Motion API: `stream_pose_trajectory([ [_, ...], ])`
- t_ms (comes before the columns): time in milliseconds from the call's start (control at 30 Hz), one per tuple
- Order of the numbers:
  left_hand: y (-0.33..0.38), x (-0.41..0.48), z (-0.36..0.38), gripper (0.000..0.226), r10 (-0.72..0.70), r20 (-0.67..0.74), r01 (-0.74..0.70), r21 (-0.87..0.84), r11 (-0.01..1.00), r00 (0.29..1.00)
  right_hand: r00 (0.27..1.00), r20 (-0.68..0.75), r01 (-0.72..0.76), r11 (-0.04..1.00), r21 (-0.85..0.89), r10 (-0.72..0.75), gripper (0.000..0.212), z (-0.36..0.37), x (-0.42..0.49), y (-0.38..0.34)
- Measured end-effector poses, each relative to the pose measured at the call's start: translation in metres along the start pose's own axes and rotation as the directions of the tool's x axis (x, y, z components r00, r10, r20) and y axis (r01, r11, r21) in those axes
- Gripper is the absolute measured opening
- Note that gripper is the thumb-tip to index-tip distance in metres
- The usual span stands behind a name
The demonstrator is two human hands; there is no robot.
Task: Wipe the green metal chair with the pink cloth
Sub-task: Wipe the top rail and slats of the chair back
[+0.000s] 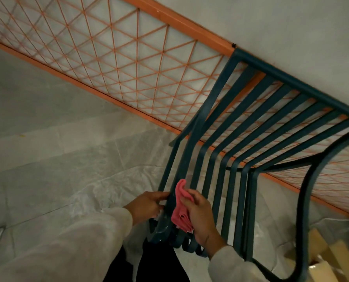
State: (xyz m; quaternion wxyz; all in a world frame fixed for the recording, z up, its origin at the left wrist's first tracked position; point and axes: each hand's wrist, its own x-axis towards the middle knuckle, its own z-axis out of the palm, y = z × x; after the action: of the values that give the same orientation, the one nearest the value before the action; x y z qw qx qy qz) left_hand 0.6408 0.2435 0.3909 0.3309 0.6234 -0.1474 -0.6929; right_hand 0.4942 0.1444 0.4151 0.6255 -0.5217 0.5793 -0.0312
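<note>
Head view, nearest first: two pale, loose sleeves [72,241] enter from the bottom edge. I note the left hand [147,206] with its fingers curled round the outermost slat at the seat's front, pinching it to steady the frame. The right hand [200,218] is closed on the pink cloth [181,210], thumb and fingers clamping the bunched fabric against a slat just beside the left hand; one corner of the cloth stands free above the thumb.

The green metal chair [271,119] lies in front of me, its back toward the wall, its seat slats running down to the hands. An orange lattice panel [108,58] stands behind it, against the wall.

Progress, in my judgement: early or middling. The cloth is at the seat's left front edge only; the remaining slats, the top rail and the curved armrest at right are well apart from it, and I cannot tell whether they are clean.

Materials: flat painted steel strips, smooth, bent at seat and front lip; tubular frame. Cloth soft, napped, folded. Floor under crinkled translucent plastic sheeting [67,159].
</note>
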Motion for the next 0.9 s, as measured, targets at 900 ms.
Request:
stream_pose_trajectory([
  [900,-0.063,-0.031,0.034,0.046,0.12,-0.145,-0.14,-0.135,0.981,0.982,0.902,0.176,0.429,0.76,-0.489,-0.395,0.05,0.011,-0.023,0.034],
])
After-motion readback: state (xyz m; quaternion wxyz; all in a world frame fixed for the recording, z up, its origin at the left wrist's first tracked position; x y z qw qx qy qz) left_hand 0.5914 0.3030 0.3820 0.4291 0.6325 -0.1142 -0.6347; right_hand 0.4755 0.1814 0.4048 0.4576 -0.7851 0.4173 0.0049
